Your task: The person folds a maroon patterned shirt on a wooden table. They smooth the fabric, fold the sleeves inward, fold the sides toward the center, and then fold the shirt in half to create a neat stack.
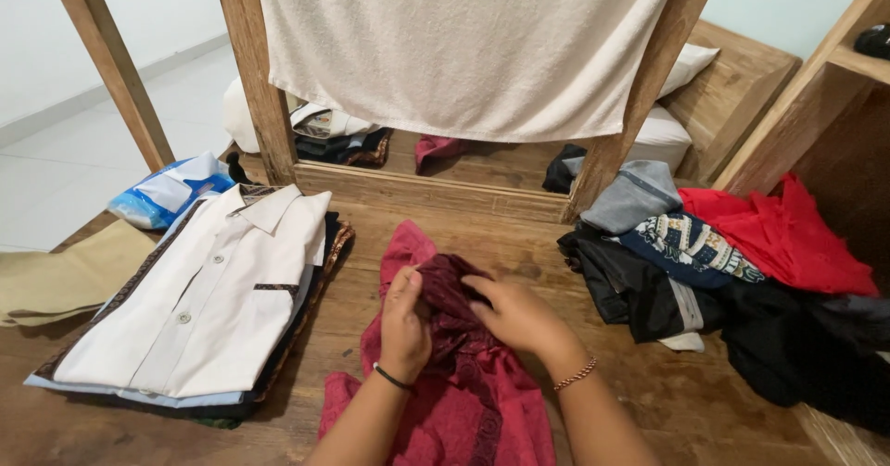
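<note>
Both hands grip a dark red patterned shirt (445, 373) lying on the wooden floor (371, 327): the left hand (405, 322) pinches its bunched collar area, the right hand (519, 316) clamps the fabric beside it. Folded white shirt (199, 304) lies left, loose clothes pile (714, 271) right.

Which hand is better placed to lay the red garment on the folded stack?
Left, probably. The left hand pinches the dark red garment on the side nearest the folded stack; the right hand would have to cross over.
</note>
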